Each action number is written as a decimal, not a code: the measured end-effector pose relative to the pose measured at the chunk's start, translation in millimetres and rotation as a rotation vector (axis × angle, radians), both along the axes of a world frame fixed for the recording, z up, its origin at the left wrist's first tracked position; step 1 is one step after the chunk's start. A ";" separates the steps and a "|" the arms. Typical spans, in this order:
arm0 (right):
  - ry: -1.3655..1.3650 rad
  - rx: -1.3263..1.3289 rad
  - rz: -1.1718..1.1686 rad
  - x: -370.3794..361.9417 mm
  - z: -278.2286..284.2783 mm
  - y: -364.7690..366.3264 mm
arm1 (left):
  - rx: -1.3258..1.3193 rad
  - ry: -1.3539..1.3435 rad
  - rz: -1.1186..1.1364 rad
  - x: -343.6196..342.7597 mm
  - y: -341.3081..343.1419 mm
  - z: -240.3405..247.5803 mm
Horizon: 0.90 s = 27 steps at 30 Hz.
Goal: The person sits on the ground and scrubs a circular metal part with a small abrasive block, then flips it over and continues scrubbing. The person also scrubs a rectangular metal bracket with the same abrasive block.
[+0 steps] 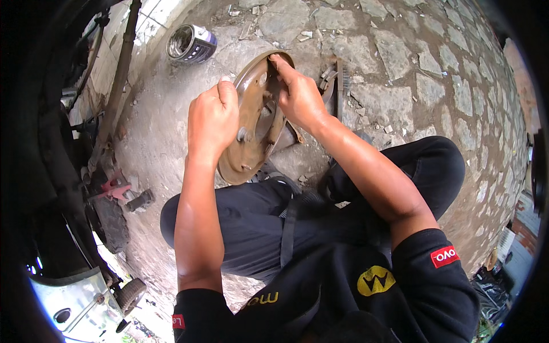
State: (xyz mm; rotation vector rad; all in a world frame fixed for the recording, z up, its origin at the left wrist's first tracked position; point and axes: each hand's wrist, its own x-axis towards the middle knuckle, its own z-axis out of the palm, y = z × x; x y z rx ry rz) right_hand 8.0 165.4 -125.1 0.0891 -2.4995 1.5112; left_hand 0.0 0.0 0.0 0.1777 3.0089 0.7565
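A round, brownish metal brake backing plate (242,150), with holes and a large central opening, is tilted up on edge before my knees. My left hand (214,121) is closed around its left rim, thumb at the top. At the far rim, my right hand (301,97) has its index finger pressed to the inner face of the edge. The other right fingers are curled against the plate's right side and partly hidden. Behind the plate's lower right, a rusty metal piece (290,139) shows in part.
An open paint can (192,44) stands at the far left. A stiff-bristled brush (343,77) lies right of the plate, on rough stone paving (394,54). Dark vehicle parts fill the left side, with a red metal stand (116,186) among them.
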 end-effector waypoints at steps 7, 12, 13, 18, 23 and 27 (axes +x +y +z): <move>0.039 0.053 -0.004 -7.6 -3.6 8.1 | 0.026 0.012 0.019 -4.6 6.1 -4.2; -0.016 0.026 -0.004 -4.2 9.9 4.2 | 0.029 -0.004 0.024 -1.3 3.4 -4.5; 0.015 0.013 0.003 -2.3 16.1 1.2 | 0.040 -0.014 0.026 -0.2 3.3 -3.8; 0.040 0.083 0.053 -0.2 7.8 -0.3 | 0.033 -0.026 0.023 2.3 -0.1 -1.7; 0.193 0.158 0.059 0.7 1.7 0.0 | -0.011 0.006 0.011 1.9 0.3 -1.2; 0.261 0.271 0.064 4.5 15.8 -7.3 | -0.013 0.005 0.015 3.0 -0.5 -1.6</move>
